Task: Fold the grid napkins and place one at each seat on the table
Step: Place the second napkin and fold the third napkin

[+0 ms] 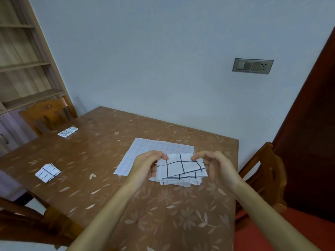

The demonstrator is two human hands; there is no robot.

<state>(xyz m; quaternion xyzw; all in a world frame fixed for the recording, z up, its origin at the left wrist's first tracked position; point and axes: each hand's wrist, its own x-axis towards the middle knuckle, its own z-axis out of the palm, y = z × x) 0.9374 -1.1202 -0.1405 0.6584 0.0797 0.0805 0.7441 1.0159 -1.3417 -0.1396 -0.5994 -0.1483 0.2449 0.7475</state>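
Note:
A white napkin with dark grid lines [181, 166] is partly folded and lifted slightly above the brown table [112, 160]. My left hand [146, 164] pinches its upper left corner and my right hand [215, 165] pinches its upper right corner. Under it lies an unfolded pale grid napkin [145, 151], spread flat. Two folded napkins lie at other seats: one [48, 172] near the left edge and one [67, 131] at the far left before a chair.
The table carries a leaf-patterned cover and stands against a pale wall. Wooden chairs stand at the far left [45, 115], at the right [262, 171] and at the near left [27, 214]. A shelf unit [23, 57] fills the left corner, and a dark door [311, 124] is at the right.

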